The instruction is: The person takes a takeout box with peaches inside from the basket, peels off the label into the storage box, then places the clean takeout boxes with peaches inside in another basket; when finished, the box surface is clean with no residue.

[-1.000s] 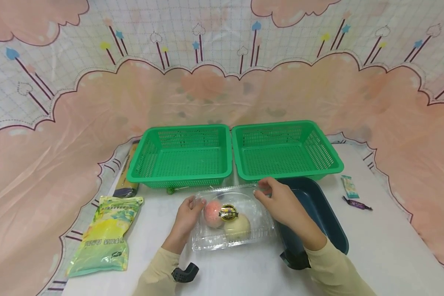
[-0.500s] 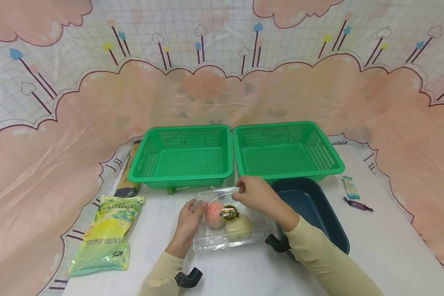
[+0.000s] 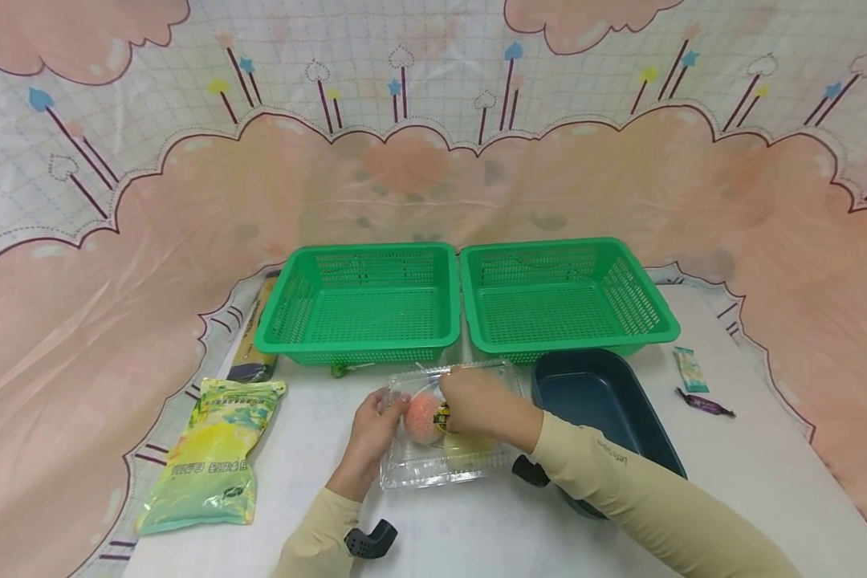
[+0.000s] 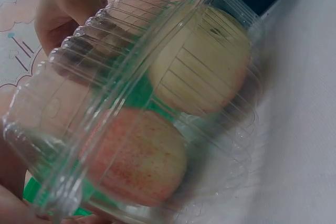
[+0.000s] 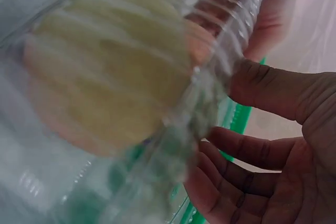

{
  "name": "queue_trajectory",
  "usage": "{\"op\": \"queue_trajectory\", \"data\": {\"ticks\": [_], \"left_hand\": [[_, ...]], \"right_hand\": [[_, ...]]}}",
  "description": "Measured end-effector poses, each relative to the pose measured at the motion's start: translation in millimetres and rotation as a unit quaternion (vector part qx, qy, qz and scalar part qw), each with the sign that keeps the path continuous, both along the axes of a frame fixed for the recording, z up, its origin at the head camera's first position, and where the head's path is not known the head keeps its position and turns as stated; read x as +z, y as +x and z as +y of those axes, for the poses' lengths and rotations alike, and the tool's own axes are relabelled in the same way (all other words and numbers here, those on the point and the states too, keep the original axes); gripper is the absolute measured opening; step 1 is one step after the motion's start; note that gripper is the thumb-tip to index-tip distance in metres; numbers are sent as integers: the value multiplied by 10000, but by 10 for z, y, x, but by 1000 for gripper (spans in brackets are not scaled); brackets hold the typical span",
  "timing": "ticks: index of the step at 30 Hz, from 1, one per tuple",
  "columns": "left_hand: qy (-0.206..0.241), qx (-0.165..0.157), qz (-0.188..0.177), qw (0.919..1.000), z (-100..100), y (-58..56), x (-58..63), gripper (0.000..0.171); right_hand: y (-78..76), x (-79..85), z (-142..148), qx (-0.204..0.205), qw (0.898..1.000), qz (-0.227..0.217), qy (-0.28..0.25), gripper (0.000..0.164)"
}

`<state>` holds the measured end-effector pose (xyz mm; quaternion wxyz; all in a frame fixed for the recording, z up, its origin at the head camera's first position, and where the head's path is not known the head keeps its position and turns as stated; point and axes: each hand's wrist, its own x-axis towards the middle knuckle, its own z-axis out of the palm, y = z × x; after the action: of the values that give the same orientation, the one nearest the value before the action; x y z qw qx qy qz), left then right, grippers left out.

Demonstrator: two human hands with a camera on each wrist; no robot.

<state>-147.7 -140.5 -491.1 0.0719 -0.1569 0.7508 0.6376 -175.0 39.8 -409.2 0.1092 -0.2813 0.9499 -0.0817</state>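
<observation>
The clear plastic box (image 3: 412, 474) is sitting between the person's two hands, above the white table (image 3: 448, 534). At its left edge, the left hand (image 3: 371, 433) is pinching the rim. Over its lid, the right hand (image 3: 484, 405) is bending its fingers downward, thumb and fingers apart in the right wrist view; whether they are gripping the plastic I cannot tell. Inside the box, a reddish fruit (image 3: 421, 419) is resting left of a pale yellow fruit (image 4: 202, 59). Beyond the box, a green basket (image 3: 376, 313) and a second green basket (image 3: 556, 313) are standing side by side; a dark blue tray (image 3: 600, 397) is lying to its right, and a yellow-green bag (image 3: 202, 457) well to its left
</observation>
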Motion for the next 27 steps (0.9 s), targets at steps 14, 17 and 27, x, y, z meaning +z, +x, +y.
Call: {"op": "queue_trajectory", "data": {"ticks": [14, 17, 27], "left_hand": [[-196, -8, 38, 9998, 9, 5, 0, 70], [-220, -11, 56, 9997, 9, 9, -6, 70], [-277, 14, 64, 9996, 15, 1, -25, 70]], "right_hand": [[98, -67, -32, 523, 9939, 970, -55, 25], [119, -90, -40, 575, 9910, 1212, 39, 29], [141, -140, -84, 595, 9830, 1691, 392, 24]]}}
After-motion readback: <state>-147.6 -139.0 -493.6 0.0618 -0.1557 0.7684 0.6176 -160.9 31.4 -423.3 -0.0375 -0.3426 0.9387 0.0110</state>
